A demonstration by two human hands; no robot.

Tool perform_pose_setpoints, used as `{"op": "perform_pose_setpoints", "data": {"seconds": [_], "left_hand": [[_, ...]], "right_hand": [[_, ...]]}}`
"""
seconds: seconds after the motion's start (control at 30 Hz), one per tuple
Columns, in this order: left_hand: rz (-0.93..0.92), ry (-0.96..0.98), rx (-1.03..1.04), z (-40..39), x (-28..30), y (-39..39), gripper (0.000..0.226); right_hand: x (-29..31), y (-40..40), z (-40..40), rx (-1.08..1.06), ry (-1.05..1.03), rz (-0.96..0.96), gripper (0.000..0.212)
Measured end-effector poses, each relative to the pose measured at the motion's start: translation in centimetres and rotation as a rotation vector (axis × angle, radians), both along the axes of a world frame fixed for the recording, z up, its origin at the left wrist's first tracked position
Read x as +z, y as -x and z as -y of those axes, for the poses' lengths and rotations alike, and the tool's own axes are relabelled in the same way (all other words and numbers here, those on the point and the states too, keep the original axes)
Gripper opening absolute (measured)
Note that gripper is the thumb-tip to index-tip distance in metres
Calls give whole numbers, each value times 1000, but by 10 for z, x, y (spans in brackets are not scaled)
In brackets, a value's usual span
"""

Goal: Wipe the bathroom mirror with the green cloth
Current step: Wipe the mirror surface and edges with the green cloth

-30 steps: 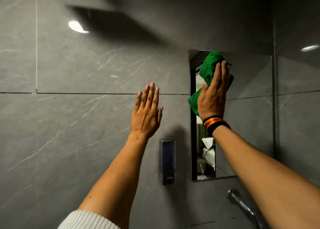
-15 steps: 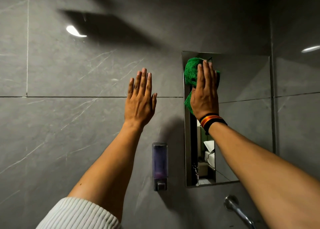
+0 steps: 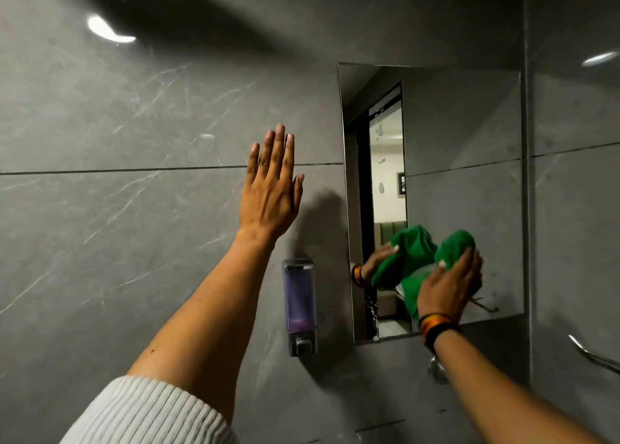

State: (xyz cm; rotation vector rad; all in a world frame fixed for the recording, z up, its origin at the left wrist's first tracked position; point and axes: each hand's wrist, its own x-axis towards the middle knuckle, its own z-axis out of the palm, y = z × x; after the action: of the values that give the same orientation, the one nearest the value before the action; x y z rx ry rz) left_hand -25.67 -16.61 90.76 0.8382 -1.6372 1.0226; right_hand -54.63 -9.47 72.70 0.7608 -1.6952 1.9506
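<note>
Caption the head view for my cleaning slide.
Right hand presses green cloth to the mirror's lower part; left hand open.

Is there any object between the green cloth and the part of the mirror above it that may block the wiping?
Nothing visible does. The right hand presses the green cloth on the lower mirror, and the glass above is bare. The soap dispenser hangs beside the mirror, off the glass.

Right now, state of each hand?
Left hand: open, flat against the wall, holding nothing.
Right hand: pressing the cloth against the mirror.
</note>
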Motion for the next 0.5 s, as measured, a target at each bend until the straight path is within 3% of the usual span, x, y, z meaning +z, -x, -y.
{"op": "perform_pose_setpoints", "data": {"seconds": [0.2,0.33,0.5], "left_hand": [[35,16,17,19,-6,9,69],[47,19,18,34,-15,7,70],[60,19,19,48,-24,5,70]], "right_hand": [[-106,-43,33,179,-104,165,70],[-119,-80,55,309,-160,145,76],[-120,-94,73,208,-270,-16,89]]}}
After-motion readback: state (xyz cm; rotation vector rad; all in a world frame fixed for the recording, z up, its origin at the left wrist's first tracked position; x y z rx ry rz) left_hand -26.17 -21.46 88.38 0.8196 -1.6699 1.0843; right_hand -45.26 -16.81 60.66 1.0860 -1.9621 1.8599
